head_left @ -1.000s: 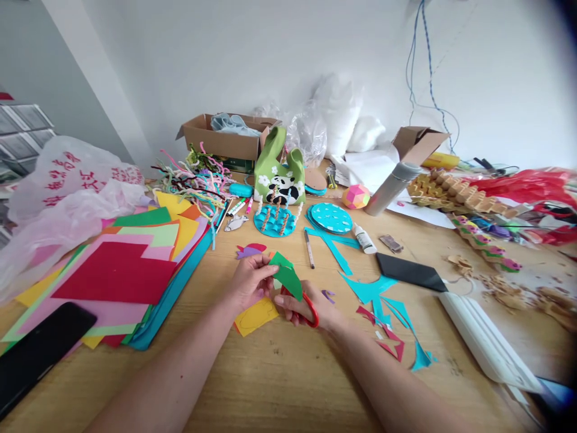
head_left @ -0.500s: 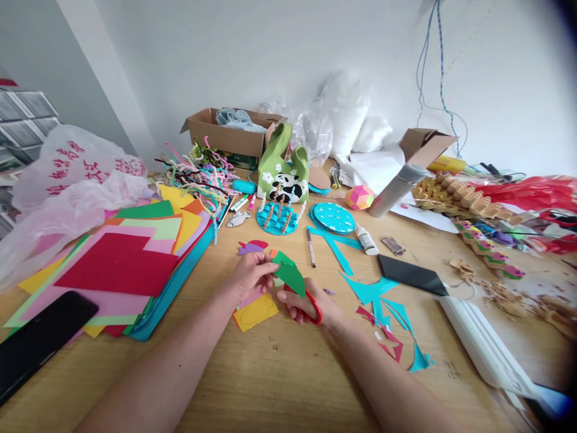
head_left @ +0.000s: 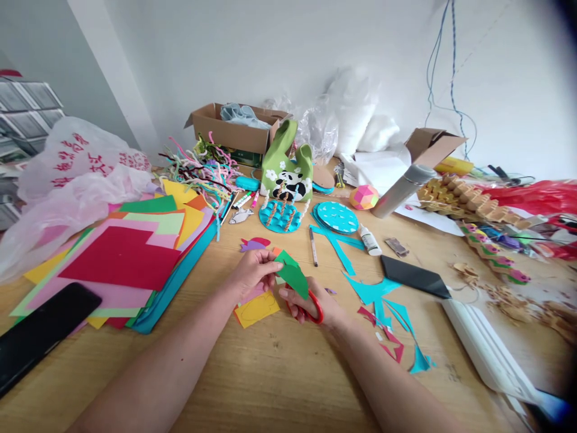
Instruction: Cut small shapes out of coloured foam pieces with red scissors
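Note:
My left hand point(head_left: 258, 268) pinches the left end of a piece of green paper point(head_left: 293, 278). Red-handled scissors point(head_left: 319, 308) are in my right hand point(head_left: 311, 300), closed around their handles; the blades are hidden behind the green paper. Below my hands lies a yellow paper point(head_left: 258, 310) with a drawn outline. A bit of orange paper shows just behind my left fingertips. Beyond that hand rest red and purple cut-out shapes point(head_left: 255, 245). Blue paper offcuts point(head_left: 377, 291) are spread to the right of my right hand.
A stack of coloured paper point(head_left: 121, 258) and a black phone point(head_left: 54, 328) sit at left. Farther back are a green panda bag point(head_left: 288, 162), blue discs point(head_left: 337, 217), a pen point(head_left: 313, 245), a glue bottle point(head_left: 369, 240) and a grey cylinder point(head_left: 403, 191). A white device point(head_left: 484, 346) lies at right.
The view has shifted slightly, moving the background a little to the right. Both hands keep their hold on the green paper and scissors, with hardly any visible movement.

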Tool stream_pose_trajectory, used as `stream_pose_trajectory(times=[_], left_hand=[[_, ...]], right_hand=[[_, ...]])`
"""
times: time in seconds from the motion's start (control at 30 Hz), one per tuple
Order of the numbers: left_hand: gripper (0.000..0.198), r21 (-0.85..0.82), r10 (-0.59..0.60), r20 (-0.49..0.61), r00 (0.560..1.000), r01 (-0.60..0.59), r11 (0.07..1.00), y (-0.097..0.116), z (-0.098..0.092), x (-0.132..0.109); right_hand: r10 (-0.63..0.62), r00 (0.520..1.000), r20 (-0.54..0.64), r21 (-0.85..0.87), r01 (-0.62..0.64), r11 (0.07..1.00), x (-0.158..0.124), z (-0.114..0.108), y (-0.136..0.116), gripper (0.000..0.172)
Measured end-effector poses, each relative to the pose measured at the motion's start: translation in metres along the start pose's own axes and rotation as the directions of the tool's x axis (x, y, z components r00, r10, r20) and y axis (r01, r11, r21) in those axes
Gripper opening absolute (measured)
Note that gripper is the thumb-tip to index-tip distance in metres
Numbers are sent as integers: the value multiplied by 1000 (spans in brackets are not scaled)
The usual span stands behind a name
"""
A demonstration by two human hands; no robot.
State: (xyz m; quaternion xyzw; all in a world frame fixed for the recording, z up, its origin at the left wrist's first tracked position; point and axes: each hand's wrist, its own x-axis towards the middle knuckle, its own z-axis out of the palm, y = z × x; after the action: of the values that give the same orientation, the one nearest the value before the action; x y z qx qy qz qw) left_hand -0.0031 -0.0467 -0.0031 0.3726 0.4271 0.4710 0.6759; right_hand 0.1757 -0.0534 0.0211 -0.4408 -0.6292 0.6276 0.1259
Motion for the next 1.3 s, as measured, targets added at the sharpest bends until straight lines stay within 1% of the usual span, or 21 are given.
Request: stream_pose_trajectory(times=[0.27,0.5,0.7,0.87,1.07,1.3], left_hand=[[30,17,-25,1,1000,25,1000,2,1,0],[30,24,-34,-10,999,34,999,1,1,1],[27,32,-42,1,999,42,999,-3,-2,2],[26,27,-44,8,999,44,999,-3,-3,3],[27,-5,-44,3,999,44,999,-2,-1,2],[27,2,-38,7,999,38,999,-3,-1,3]], right_hand=[[11,1000,-16,-15,-11,1000,-1,2,-2,45],[34,999,-4,-38,-34,999,0,1,-3,43],[-24,1000,-1,-54,24,998,1,2,3,43],[10,1000,-21,-48,-11,999,1,4,1,44],[0,999,-32,-67,-2,998,0,4,0,45],[21,998,-51,-90,-25,996,1,4,-1,41]])
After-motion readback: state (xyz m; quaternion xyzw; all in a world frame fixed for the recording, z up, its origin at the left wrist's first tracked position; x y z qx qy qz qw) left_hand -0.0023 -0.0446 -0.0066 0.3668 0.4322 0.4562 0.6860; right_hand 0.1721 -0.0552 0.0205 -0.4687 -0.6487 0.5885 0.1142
